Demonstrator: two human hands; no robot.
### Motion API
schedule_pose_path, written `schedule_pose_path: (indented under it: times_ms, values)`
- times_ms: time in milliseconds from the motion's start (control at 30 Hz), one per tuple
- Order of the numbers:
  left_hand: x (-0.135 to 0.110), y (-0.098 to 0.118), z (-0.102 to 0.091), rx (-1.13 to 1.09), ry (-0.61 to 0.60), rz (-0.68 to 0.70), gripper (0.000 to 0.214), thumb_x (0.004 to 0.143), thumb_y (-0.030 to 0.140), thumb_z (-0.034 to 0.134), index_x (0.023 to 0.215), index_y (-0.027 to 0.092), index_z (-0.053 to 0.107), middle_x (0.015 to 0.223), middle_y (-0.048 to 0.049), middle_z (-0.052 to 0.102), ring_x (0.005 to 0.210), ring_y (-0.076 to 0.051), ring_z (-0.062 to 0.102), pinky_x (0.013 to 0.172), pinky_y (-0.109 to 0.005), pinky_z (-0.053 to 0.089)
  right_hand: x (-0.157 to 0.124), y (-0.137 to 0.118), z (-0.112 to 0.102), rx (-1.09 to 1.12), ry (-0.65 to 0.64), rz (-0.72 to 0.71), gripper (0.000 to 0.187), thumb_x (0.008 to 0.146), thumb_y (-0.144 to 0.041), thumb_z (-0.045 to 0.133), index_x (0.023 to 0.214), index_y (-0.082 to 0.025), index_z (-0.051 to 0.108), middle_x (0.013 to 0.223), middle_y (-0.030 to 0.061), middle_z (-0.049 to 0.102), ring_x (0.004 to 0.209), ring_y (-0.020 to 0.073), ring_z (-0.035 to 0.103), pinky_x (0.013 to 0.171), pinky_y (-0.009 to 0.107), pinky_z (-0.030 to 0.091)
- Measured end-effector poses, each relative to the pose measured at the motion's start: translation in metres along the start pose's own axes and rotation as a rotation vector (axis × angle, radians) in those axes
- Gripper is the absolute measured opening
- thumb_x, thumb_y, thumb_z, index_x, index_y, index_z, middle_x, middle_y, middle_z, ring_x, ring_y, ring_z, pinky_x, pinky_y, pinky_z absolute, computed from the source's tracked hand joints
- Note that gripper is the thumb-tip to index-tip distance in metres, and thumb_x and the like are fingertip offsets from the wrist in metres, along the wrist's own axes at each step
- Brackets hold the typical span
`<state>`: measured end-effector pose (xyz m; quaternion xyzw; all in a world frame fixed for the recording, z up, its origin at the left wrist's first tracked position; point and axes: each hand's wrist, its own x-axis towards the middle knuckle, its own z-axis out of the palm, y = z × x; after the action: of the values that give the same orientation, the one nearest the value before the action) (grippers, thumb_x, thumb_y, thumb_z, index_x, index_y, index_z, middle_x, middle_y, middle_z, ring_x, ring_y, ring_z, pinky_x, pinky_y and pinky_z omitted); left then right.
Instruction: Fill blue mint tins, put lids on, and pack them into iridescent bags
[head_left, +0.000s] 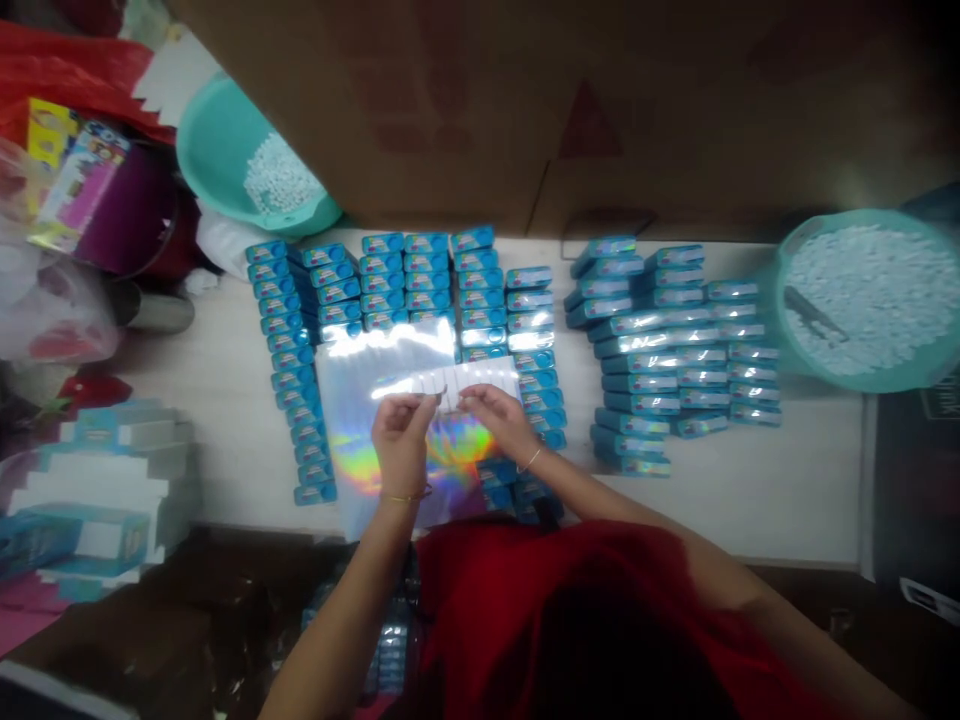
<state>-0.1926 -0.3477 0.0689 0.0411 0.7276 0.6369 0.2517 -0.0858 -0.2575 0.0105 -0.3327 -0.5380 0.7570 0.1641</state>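
Note:
Large shiny sheets point(360, 400) with rainbow reflections lie over the middle rows of small blue boxes point(289, 360). Above the sheets, my left hand point(401, 440) is closed, thumb pressed against the fingertips. Just to its right, my right hand point(499, 415) makes a similar pinch, and the two sets of fingertips are a short gap apart. A pale strip with fine upright lines point(480, 375) shows right behind the fingertips. Whatever sits between the fingers is too small and blurred to name.
More blue boxes point(645, 370) stand in rows to the right on the white table point(225, 400). A teal basin point(862, 370) of small white pieces holds tongs point(814, 315). Another teal basin point(214, 150) is at back left, near stacked cartons point(112, 480). Large brown cardboard point(480, 130) borders the back.

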Motion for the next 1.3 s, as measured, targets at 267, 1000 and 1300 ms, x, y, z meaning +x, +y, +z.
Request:
schedule_pose_path:
  times_ms: [267, 1000, 1300]
  values:
    - [-0.004, -0.017, 0.061, -0.091, -0.163, -0.153, 0.024, 0.064, 0.029, 0.075, 0.068, 0.019, 0.054, 0.063, 0.0039, 0.059, 0.061, -0.010, 0.057, 0.066, -0.024, 0.047, -0.005, -0.020, -0.048, 0.142, 0.258, 0.192, 0.035, 0.073, -0.054, 0.067, 0.081, -0.021, 0.060, 0.069, -0.0019, 0.059, 0.062, 0.0129, 0.054, 0.063, 0.027, 0.048]
    - [0.019, -0.083, 0.148, 1.026, -0.193, 0.401, 0.008, 0.081, 0.026, 0.057, 0.076, 0.020, 0.059, 0.101, -0.0084, 0.060, 0.099, -0.027, 0.048, 0.084, -0.040, 0.029, 0.039, 0.024, -0.154, -0.896, 0.405, -0.123, 0.022, 0.088, -0.034, 0.053, 0.072, -0.021, 0.061, 0.076, 0.0050, 0.061, 0.081, 0.0220, 0.053, 0.079, 0.035, 0.038]
    - [0.009, -0.077, 0.126, 1.157, -0.438, 0.554, 0.038, 0.087, 0.015, 0.042, 0.117, 0.029, 0.061, 0.135, -0.0100, 0.052, 0.115, -0.031, 0.045, 0.088, -0.045, 0.030, 0.022, 0.047, -0.149, -0.702, 0.370, -0.227, 0.039, 0.094, -0.023, 0.035, 0.122, -0.020, 0.062, 0.093, 0.0074, 0.059, 0.091, 0.0209, 0.054, 0.082, 0.034, 0.044]
